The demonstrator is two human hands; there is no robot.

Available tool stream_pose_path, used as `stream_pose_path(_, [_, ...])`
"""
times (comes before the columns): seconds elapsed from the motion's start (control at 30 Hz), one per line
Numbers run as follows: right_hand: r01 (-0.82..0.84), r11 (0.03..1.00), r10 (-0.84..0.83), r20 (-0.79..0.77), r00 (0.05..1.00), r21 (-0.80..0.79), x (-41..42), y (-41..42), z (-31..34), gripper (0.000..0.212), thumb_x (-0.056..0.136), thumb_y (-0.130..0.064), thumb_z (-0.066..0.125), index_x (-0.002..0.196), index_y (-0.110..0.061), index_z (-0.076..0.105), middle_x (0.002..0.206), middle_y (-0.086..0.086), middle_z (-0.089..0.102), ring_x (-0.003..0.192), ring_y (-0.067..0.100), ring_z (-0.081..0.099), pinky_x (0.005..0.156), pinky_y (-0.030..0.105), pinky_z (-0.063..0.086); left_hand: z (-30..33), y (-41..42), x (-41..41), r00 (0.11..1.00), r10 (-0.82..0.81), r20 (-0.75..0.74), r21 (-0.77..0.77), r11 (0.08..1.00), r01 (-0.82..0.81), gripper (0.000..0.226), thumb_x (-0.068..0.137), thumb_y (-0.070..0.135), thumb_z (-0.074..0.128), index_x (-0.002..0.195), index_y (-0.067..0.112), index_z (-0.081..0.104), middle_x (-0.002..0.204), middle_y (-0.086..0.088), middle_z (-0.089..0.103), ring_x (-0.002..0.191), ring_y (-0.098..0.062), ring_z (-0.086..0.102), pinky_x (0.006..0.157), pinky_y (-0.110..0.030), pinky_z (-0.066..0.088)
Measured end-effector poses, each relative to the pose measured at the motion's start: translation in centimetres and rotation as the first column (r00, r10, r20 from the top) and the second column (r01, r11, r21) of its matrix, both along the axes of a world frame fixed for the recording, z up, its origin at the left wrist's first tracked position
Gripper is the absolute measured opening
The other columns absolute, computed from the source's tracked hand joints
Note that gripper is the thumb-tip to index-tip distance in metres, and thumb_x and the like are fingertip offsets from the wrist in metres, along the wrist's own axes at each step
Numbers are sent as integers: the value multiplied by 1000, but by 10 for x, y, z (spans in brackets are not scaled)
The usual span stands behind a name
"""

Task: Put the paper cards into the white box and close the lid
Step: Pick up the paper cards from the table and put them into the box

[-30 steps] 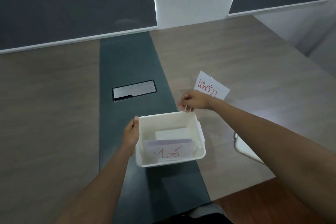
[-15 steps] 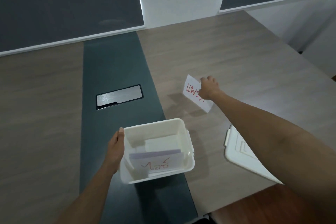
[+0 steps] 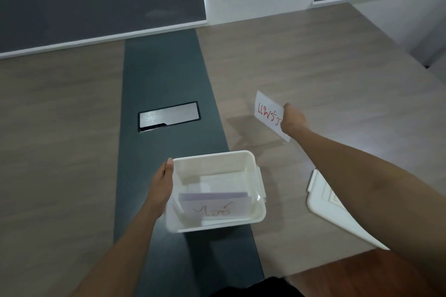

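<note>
One white box [image 3: 253, 218], one lid [image 3: 337, 214], two hands in view. Cards: one held, at least two more in the box; exact count inside could not be told.

Box stood open on the counter [image 3: 72, 140], straddling the edge of the dark centre strip [image 3: 164, 75] and the wood surface, its long axis running left to right. Inside: a small stack of cards [image 3: 214, 205] leaned against the near wall, long edges left to right, the front one marked in red handwriting. Another pale sheet lay flat on the box floor behind the stack.

Left hand [image 3: 160, 188] was pressed flat against the outside of the box's left wall, fingers together and pointing away from the person, thumb near the rim; not wrapped around anything.

Right hand [image 3: 293, 120] was out over the wood surface, beyond and right of the box, pinched on the right end of one paper card [image 3: 266, 111]. That card was raised off the counter and well apart from the box, red writing facing the camera, long axis tilted down toward the right.

Lid lay on the counter right of the box, apart from it and partly hidden by the right forearm.

One silver hatch plate [image 3: 169, 116] was set into the dark strip, beyond the box.
</note>
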State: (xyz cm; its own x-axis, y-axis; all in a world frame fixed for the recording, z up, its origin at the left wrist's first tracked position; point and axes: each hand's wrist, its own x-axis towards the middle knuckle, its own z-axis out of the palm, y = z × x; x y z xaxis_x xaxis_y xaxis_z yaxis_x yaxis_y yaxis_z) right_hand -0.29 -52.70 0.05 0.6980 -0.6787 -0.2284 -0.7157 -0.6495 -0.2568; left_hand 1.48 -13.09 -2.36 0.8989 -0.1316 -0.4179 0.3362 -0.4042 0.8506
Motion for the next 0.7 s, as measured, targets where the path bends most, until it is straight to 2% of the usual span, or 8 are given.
stream_pose_path(0.07, [0, 1000, 0, 23, 1000, -7, 3, 5, 8, 27, 90, -6, 58, 115, -6, 47, 115, 16, 64, 103, 36, 64, 78, 43, 53, -1, 2, 0, 1000, -12, -8, 3, 1000, 12, 28, 103, 51, 37, 101, 37, 61, 101, 22, 62, 99, -1, 56, 94, -27, 37])
stream_pose_path(0.2, [-27, 1000, 26, 71, 997, 2, 13, 17, 36, 35, 89, -9, 61, 122, -6, 47, 119, 17, 63, 109, 36, 62, 87, 43, 52, 3, 1, -2, 1000, -4, -17, -5, 1000, 4, 34, 103, 51, 37, 112, 31, 64, 109, 14, 63, 104, -6, 57, 91, -24, 40])
stream_pose_path(0.37, [-96, 995, 97, 172, 980, -16, 24, 42, 89, 34, 91, -4, 54, 125, -6, 49, 121, 16, 64, 110, 36, 62, 75, 37, 45, 10, -4, -4, 999, 10, -40, -17, 1000, -11, 27, 105, 44, 37, 103, 33, 61, 100, 20, 57, 108, -12, 51, 93, -27, 34])
stream_pose_path(0.47, [-174, 985, 174, 225, 959, -23, 23, 66, 119, 35, 91, -3, 52, 126, -6, 50, 120, 16, 65, 108, 34, 62, 71, 32, 40, 9, 0, -4, 999, -12, -43, -40, 999, 10, 47, 105, 46, 35, 140, 20, 52, 124, 13, 51, 118, -9, 44, 99, -26, 31])
stream_pose_path(0.53, [-238, 971, 234, 246, 941, -14, 18, 84, 136, 37, 93, -5, 51, 130, -7, 50, 121, 15, 66, 108, 33, 63, 69, 30, 39, 8, 1, -2, 998, -21, -66, -47, 999, 18, 53, 105, 47, 35, 146, 17, 47, 135, 9, 49, 125, -11, 44, 102, -26, 29])
stream_pose_path(0.6, [-296, 955, 285, 262, 922, 4, 12, 97, 149, 38, 94, -6, 50, 132, -8, 50, 122, 13, 67, 107, 31, 64, 68, 29, 40, 8, 2, -2, 996, -22, -92, -51, 999, 17, 52, 104, 49, 36, 145, 18, 48, 139, 10, 49, 130, -14, 45, 105, -26, 31])
stream_pose_path(0.63, [-321, 947, 307, 263, 914, 11, 9, 103, 154, 38, 94, -6, 49, 132, -9, 50, 122, 12, 67, 107, 30, 65, 67, 29, 41, 10, 2, -3, 995, -25, -98, -57, 998, 20, 48, 104, 49, 35, 140, 20, 52, 136, 9, 55, 126, -15, 50, 103, -28, 34])
stream_pose_path(0.7, [-365, 931, 350, 248, 903, 14, 2, 111, 163, 37, 92, -6, 48, 129, -12, 53, 122, 11, 67, 107, 30, 64, 69, 30, 43, 18, 2, -6, 994, -32, -105, -75, 997, 24, 35, 105, 45, 34, 124, 25, 55, 113, 11, 63, 105, -11, 56, 95, -26, 35])
